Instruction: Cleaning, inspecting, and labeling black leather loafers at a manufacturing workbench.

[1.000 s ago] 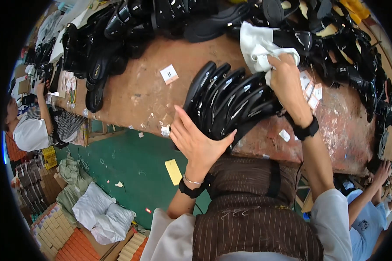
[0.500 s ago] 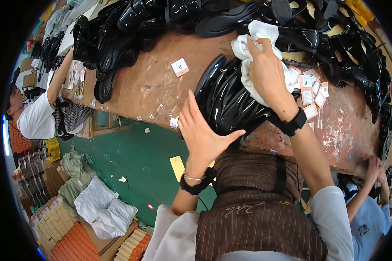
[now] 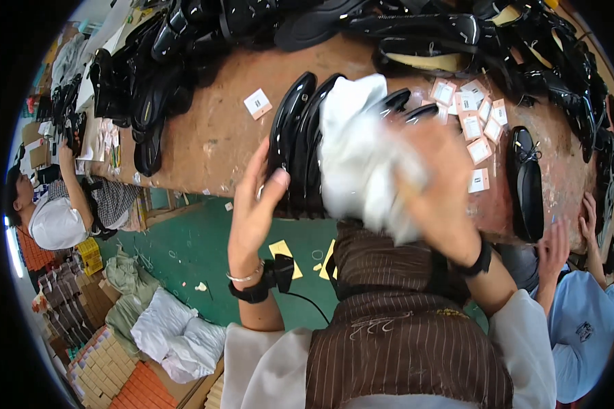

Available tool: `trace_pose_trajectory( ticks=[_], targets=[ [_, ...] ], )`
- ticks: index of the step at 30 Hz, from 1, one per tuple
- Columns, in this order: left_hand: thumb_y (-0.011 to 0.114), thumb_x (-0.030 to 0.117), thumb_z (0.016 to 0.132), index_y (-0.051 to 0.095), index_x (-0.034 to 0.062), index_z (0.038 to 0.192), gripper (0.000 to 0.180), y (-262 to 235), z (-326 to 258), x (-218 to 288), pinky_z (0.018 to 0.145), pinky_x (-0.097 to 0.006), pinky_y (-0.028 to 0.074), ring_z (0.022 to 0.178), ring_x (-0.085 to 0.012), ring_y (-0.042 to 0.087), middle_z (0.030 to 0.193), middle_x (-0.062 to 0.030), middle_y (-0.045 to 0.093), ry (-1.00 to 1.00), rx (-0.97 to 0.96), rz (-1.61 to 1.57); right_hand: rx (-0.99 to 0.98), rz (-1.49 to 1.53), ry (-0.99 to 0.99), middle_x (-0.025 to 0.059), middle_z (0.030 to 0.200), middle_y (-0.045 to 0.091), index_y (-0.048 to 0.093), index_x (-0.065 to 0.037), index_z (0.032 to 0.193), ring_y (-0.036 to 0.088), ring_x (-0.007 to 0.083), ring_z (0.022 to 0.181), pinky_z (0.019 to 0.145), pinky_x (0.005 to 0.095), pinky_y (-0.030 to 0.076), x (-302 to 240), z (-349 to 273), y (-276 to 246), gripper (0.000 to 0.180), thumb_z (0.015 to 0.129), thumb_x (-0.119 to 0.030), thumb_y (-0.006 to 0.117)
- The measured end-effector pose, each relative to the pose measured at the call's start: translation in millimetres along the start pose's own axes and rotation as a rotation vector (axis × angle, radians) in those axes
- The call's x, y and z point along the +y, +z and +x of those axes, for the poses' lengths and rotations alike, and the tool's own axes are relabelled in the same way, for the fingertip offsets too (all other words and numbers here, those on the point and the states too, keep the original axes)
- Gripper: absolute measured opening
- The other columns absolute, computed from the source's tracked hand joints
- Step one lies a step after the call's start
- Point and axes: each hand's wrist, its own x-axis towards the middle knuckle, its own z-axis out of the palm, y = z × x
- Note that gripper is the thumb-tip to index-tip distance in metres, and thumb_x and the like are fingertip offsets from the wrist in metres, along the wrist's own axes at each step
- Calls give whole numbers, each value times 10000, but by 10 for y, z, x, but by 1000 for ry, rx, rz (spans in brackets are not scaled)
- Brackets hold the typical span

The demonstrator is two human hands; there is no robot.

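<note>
Tabletop (image 3: pixel 215 136) lies bare left of the row of glossy black shoes (image 3: pixel 288 129), which stands at its near edge; shoe heaps (image 3: pixel 409 31) line the far side. One tag (image 3: pixel 257 103) lies alone; several overlap at right. Two shoes show left of one white cloth (image 3: pixel 351 157), bunched in the blurred right hand (image 3: pixel 440 184). The left hand (image 3: pixel 252 198), thumb and fingers parted, is against the leftmost shoe. Since half a second ago, one bow-trimmed shoe (image 3: pixel 527 191) has appeared at right.
</note>
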Motion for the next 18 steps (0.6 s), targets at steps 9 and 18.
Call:
trace_pose_trajectory(
  ticks=[9,18],
  targets=[
    [564,-29,670,42,2,1583,1052,190,97,-37,1140,-307,263,1389,-210,351,1539,-147,325,134,-155,212,30,-116,-255,111,1110,684,713,-79,1086,640,289,1075,911,413,503,211,-316,618,299,790,-56,674],
    [929,458,480,-20,-23,1555,1512,574,18,98,1157,-539,195,1399,-503,239,1507,-396,178,131,-15,876,65,563,275,126,1006,663,699,-40,1028,643,290,854,739,366,497,180,-447,-756,209,861,-62,576]
  ],
)
